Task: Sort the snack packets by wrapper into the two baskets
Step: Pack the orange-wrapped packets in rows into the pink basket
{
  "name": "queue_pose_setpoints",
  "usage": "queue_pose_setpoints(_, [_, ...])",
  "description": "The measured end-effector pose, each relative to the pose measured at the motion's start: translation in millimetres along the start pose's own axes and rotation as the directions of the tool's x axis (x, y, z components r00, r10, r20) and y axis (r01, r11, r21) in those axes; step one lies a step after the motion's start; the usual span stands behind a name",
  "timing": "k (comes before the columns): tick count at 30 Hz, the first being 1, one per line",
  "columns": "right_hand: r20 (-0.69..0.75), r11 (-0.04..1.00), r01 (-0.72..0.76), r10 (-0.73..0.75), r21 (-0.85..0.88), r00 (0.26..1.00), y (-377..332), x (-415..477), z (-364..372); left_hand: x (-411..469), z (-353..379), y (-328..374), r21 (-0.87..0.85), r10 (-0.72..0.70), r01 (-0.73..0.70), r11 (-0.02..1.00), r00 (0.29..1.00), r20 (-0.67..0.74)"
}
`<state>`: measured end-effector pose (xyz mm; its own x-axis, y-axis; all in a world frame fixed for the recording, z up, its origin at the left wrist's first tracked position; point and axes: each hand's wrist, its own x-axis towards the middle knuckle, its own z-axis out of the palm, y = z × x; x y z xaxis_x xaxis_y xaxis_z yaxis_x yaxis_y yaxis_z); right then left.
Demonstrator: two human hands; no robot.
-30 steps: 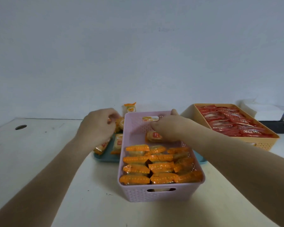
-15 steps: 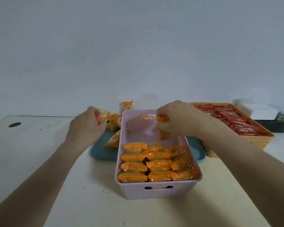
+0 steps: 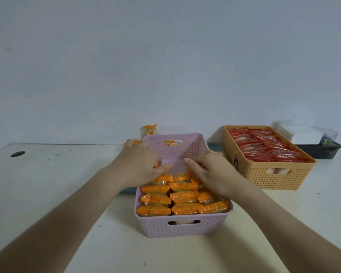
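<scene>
Two baskets sat on the white worktop (image 3: pixel 47 184). The lilac basket (image 3: pixel 183 228) was front centre with a handle slot facing the camera. Its near half was packed with rows of orange-wrapped packets (image 3: pixel 183 196), and its far half showed the basket floor. The yellow basket (image 3: pixel 274 177) stood to the right and further back, apart from the lilac one, filled level with red-wrapped packets (image 3: pixel 264 147).

Both hands were over the lilac basket at the back edge of the orange rows. The left hand (image 3: pixel 140 166) crossed the left rim with fingers curled and thumb pointing right. A sliver of orange wrapper, the gripped packet (image 3: pixel 156 164), showed under the palm, held in the curl. The right hand (image 3: pixel 211 172) came in over the right rim, thumb pointing left, fingers bent down onto the back row. Whether it pinched a packet or only touched, could not tell. The thumb tips were close but apart.

A teal tray (image 3: pixel 215 147) peeked out behind the lilac basket, mostly hidden. One loose packet (image 3: pixel 150 130) stood upright against the wall (image 3: pixel 165 66) behind the lilac basket. At far right were a dark bin (image 3: pixel 321 151) and a white box (image 3: pixel 303 133). A round hole (image 3: pixel 17 154) sat in the worktop at far left.
</scene>
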<state>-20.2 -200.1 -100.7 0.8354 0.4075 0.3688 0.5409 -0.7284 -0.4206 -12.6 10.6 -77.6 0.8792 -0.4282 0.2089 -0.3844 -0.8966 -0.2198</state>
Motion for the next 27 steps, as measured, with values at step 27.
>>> queue_pose_setpoints(27, [0.644,0.578,-0.787,0.521,0.216,0.56,68,173,15,133,79,-110,-0.744,-0.046,0.616,0.258,0.777,0.628])
